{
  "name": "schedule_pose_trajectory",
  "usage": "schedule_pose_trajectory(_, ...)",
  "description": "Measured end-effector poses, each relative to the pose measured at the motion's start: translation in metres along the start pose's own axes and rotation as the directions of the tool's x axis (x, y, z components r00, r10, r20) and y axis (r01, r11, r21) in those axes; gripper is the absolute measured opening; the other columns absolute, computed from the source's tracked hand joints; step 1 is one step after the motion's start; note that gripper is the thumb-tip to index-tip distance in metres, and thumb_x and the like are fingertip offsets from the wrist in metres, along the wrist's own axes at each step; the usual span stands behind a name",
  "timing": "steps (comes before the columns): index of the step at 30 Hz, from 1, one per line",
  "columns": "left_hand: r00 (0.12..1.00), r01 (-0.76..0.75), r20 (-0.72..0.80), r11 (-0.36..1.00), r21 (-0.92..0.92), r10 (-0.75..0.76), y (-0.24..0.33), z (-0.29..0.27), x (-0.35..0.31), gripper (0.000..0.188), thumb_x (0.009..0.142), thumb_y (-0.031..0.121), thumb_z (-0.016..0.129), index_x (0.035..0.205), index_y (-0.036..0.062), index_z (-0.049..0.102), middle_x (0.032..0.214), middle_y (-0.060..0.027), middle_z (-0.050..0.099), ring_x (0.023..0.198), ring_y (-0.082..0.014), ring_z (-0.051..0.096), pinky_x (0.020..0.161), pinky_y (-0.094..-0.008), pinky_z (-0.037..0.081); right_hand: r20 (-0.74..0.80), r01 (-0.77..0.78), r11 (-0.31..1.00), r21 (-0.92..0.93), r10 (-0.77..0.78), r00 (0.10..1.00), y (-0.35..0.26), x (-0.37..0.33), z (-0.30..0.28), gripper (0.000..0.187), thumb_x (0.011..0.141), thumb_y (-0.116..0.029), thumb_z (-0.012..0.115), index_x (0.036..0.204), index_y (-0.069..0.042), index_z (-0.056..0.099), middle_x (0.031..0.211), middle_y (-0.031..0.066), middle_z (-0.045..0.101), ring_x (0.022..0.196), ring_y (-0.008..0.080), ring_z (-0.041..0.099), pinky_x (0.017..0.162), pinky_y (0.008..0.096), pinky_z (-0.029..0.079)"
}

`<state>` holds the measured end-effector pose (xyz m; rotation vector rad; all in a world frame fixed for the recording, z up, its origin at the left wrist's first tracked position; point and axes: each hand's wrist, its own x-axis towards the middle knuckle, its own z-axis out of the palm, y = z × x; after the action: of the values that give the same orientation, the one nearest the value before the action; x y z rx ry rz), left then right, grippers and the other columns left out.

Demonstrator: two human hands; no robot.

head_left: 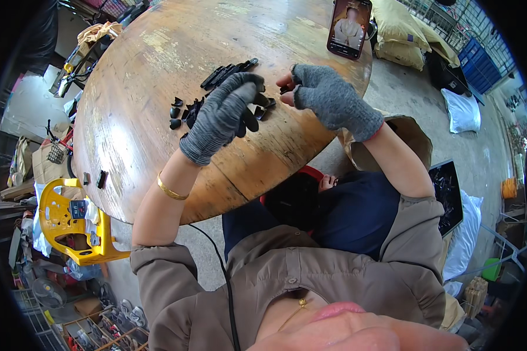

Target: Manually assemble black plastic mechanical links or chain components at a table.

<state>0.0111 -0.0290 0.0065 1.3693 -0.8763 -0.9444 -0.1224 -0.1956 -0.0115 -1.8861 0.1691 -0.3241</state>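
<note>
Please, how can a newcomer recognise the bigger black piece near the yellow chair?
Find the round wooden table, then its edge beside the yellow chair. Of two small dark pieces lying there, the black piece is larger, right of its neighbour.

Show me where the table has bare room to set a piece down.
The table is bare between the long black pieces and the phone, and left of the small black cluster, down to two loose pieces near the left rim. Another patch borders the near edge, right of the left wrist. Crowded: around the left hand.
</note>
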Motion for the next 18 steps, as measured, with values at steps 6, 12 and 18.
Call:
schedule_pose_trajectory(6,1.000,-0.006,0.019,0.994,0.108,0.004,-0.005,0.003,0.001,0.027,0.086,0.019,0.054,0.107,0.0043,0.053,0.078,-0.0051,0.062,0.054,-0.0050,0.054,0.043,-0.0161,0.040,0.053,-0.036,0.994,-0.102,0.041,0.998,-0.009,-0.001,-0.005,0.028,0.081,-0.019,0.061,0.103,-0.001,0.059,0.085,0.0051,0.058,0.076,0.0108,0.055,0.069,0.0226,0.046)
schedule_pose_trajectory(12,0.995,-0.010,0.098,0.979,0.203,-0.010,-0.002,0.001,0.003,0.025,0.085,0.017,0.055,0.104,0.0014,0.058,0.073,-0.0011,0.059,0.056,-0.0032,0.050,0.048,-0.0154,0.040,0.045,-0.188,0.901,0.391,0.185,0.982,-0.003,0.001,-0.003,0.026,0.083,-0.017,0.058,0.102,0.001,0.058,0.077,0.0018,0.055,0.066,0.0065,0.051,0.060,0.0193,0.044)
schedule_pose_trajectory(18,0.994,-0.021,0.109,0.963,0.268,-0.008,-0.003,0.003,0.002,0.025,0.085,0.018,0.056,0.103,0.0018,0.060,0.070,0.0005,0.058,0.057,-0.0025,0.048,0.049,-0.0151,0.039,0.001,-0.202,0.935,0.292,0.211,0.978,-0.005,-0.002,-0.003,0.024,0.083,-0.015,0.059,0.098,0.003,0.059,0.074,0.0026,0.056,0.063,0.0067,0.051,0.057,0.0184,0.043)
